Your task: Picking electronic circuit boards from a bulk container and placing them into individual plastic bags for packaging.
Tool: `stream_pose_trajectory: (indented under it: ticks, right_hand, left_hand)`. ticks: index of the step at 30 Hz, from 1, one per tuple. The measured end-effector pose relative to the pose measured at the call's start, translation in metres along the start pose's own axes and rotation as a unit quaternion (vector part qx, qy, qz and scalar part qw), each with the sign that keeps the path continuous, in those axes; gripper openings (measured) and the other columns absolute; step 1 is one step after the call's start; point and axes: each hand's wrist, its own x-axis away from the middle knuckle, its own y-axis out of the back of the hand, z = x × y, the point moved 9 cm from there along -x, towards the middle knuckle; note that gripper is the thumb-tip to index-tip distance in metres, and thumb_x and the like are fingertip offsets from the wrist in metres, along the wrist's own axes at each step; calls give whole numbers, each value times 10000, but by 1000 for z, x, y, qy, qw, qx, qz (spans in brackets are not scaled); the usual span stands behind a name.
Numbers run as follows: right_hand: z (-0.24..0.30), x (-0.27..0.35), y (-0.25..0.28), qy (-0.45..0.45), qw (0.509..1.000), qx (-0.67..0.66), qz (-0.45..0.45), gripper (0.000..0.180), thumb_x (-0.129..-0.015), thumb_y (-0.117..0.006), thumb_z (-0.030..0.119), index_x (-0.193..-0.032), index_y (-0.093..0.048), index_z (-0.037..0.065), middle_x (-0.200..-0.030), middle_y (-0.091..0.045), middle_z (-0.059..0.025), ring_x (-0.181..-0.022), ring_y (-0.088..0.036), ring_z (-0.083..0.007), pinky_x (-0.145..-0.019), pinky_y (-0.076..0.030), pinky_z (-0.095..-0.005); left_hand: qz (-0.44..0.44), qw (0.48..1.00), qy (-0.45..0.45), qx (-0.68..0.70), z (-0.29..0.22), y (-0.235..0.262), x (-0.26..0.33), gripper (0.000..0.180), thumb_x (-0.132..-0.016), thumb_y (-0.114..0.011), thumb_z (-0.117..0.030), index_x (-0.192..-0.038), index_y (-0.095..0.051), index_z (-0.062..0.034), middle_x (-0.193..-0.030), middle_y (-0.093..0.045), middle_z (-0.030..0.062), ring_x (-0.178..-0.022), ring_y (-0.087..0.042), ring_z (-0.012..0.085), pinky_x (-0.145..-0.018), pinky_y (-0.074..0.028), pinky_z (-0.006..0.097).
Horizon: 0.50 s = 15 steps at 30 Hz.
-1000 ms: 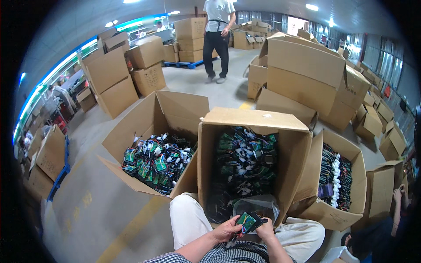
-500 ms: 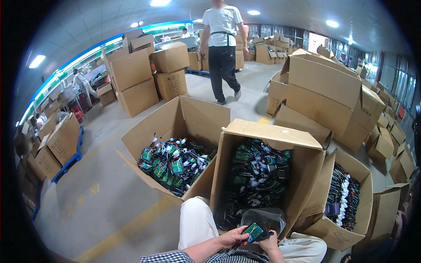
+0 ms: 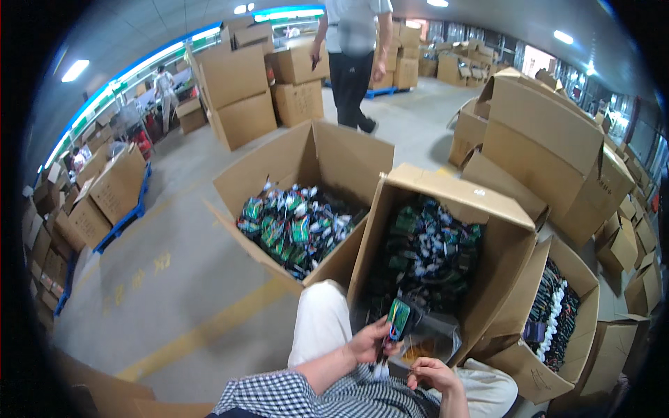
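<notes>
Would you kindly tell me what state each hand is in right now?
Left hand: closed, holding a green circuit board.
Right hand: partly curled, apart from the board; whether it holds anything small cannot be told.

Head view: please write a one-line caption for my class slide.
Left hand holding a wired green circuit board, right hand apart from it, before open cardboard boxes of electronics.

Green circuit board (image 3: 399,313) in dark casing (image 3: 414,322), held near its lower end in left grip (image 3: 369,343). Component face showing, long side near upright, top leaning right. Thin coloured wires (image 3: 386,344) by the left fingers, white connectors (image 3: 380,369) dangling below that grip. Clear, crumpled plastic bag (image 3: 447,339) just beyond right grip (image 3: 433,375); orange-brown contents (image 3: 421,350), too blurred to identify.
</notes>
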Motion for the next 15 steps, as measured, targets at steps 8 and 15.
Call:
stream_pose_trajectory:
  ticks: [8,15]
  right_hand:
    - [137,72,-27,539,841,-32,-37,665,-776,-712,378,-1273,-517,-18,-1329,-477,-242,-1202,-510,-314,-1075,-317,-450]
    - [192,15,-75,312,627,682,-210,636,-723,-737,361,-1230,-556,23,-1292,-543,-147,-1243,-478,-234,-1098,-191,-489]
  left_hand:
    - [-61,985,-3,-160,-14,-8,-7,407,-912,-595,-193,-1276,-417,-147,-884,-568,2,-651,-520,67,-554,-421,188]
    - [7,547,-110,-830,-32,-49,-21,337,-834,-653,-175,-1117,-495,-81,-945,-537,88,-751,-591,210,-667,-485,308]
